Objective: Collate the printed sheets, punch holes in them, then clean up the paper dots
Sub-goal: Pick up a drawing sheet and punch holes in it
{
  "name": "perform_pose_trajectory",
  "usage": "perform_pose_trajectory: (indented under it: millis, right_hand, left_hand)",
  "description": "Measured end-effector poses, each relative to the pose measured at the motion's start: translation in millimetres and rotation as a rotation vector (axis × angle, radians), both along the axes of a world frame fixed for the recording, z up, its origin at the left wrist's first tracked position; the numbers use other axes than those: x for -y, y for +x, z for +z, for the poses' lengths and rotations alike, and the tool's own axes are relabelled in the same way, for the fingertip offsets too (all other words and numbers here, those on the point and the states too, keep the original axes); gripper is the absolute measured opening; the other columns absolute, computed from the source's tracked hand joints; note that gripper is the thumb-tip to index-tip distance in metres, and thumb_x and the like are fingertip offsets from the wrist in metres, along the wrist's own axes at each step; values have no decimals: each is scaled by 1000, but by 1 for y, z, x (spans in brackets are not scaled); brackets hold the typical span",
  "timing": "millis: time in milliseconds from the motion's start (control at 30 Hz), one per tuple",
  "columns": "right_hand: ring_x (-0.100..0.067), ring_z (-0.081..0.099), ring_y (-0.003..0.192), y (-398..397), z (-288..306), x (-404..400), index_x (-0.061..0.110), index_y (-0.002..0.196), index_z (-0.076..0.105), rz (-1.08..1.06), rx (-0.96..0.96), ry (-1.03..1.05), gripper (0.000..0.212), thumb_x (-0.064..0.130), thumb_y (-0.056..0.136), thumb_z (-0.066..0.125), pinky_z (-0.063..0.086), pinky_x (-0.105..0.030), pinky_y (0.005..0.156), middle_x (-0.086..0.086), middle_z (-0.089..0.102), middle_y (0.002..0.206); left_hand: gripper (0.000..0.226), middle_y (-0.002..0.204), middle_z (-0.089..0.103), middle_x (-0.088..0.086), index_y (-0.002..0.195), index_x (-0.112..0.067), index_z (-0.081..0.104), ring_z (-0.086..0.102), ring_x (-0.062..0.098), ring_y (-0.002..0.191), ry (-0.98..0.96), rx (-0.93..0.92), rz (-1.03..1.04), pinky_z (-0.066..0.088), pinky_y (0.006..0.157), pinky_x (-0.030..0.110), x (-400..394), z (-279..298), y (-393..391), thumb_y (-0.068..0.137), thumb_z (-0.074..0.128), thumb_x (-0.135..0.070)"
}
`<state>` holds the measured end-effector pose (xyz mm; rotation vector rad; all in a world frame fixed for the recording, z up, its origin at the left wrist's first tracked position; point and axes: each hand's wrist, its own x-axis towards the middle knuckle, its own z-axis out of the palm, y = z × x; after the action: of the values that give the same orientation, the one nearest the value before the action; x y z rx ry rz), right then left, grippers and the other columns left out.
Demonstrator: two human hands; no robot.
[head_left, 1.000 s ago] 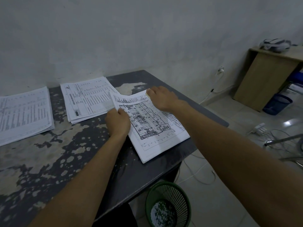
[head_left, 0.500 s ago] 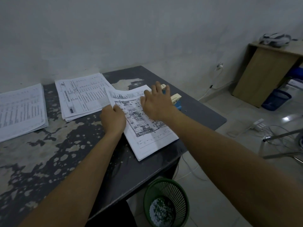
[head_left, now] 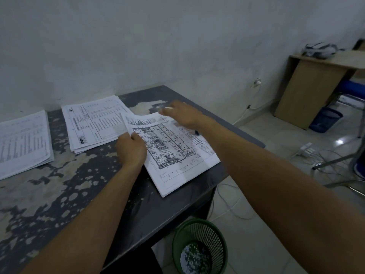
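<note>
A stack of printed floor-plan sheets (head_left: 177, 155) lies at the right end of the worn dark table (head_left: 59, 194). My left hand (head_left: 131, 150) is shut on the stack's left edge. My right hand (head_left: 182, 115), blurred by motion, lies palm down with fingers stretched over the stack's far edge. A small blue piece of the hole punch (head_left: 196, 132) shows beside my right wrist; the rest of it is hidden under the hand. Two more stacks of printed tables lie to the left: a middle stack (head_left: 94, 123) and a far-left stack (head_left: 21, 141).
A green mesh waste basket (head_left: 199, 246) holding white paper dots stands on the floor under the table's right corner. Cables and a power strip (head_left: 306, 149) lie on the tiled floor to the right. A wooden desk (head_left: 308, 91) and a blue bin (head_left: 325, 119) stand beyond.
My right hand has slid from the middle of the floor-plan stack to its far edge and now covers the hole punch. My left hand keeps its hold on the left edge.
</note>
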<state>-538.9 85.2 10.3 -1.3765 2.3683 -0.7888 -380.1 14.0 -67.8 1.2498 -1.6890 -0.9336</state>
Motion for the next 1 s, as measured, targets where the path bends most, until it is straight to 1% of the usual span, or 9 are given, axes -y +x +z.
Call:
perform_pose_trajectory:
  millis: [100,200,367,500,633,800,867,933,1000]
  right_hand:
    - [-10,51,73,-4,10,-5,30,91,65,-31,227,-115,26,54,85,61,37,-26,59,9,53,78]
    - [-11,29,42,-3,13,-1,22,47,43,-80,207,-156,49,43,85,66,26,-29,54,8,32,46]
    - [-19,42,53,-1,24,1,13,64,52,-127,104,-145,41,43,89,63,34,-30,55,-6,50,61]
    - [-15,32,44,-2,30,-1,17,56,40,-102,31,-135,48,41,92,60,28,-24,48,0,39,52]
    - [-14,39,48,4,31,-3,12,69,59,-78,39,-125,39,39,97,55,33,-23,48,-2,51,61]
    - [-21,54,78,14,45,-5,8,83,65,-40,-30,-1,34,30,102,48,44,-31,73,-4,57,82]
    - [-22,54,78,22,48,-5,10,68,54,-35,-207,73,35,19,101,46,41,-28,68,-3,53,74]
    - [-26,60,95,31,45,-2,8,85,64,-37,-458,94,25,18,99,45,41,-32,93,-6,62,89]
    - [-24,59,108,43,39,2,11,109,66,-66,-719,13,26,26,98,48,10,-42,120,-5,66,105]
  left_hand:
    - [41,63,41,2,61,-14,35,39,14,55,4,-1,-5,26,49,27,-3,2,1,102,39,-14]
    - [40,64,43,2,62,-12,38,40,13,55,19,22,7,27,48,27,-4,5,1,102,39,-13]
    - [32,68,47,3,77,-1,50,46,18,62,40,5,3,37,59,29,-6,8,3,103,39,-15]
    - [34,66,45,3,72,-2,47,46,19,65,65,-16,7,34,58,29,-7,13,4,103,40,-14]
    - [33,72,51,7,77,0,51,49,20,69,34,-7,-7,36,60,29,-8,15,15,103,40,-15]
    - [40,65,48,6,66,-3,46,44,17,58,-21,26,-1,29,50,28,-10,18,47,104,42,-16]
    - [39,71,53,12,71,2,51,49,23,65,-25,6,-5,35,58,31,-10,21,64,104,41,-17]
    - [40,79,60,20,80,10,58,55,26,72,-46,-18,1,40,63,34,-8,25,82,104,42,-18]
    - [40,82,62,20,84,12,61,58,27,74,-85,-20,13,42,64,34,-7,30,99,103,42,-19]
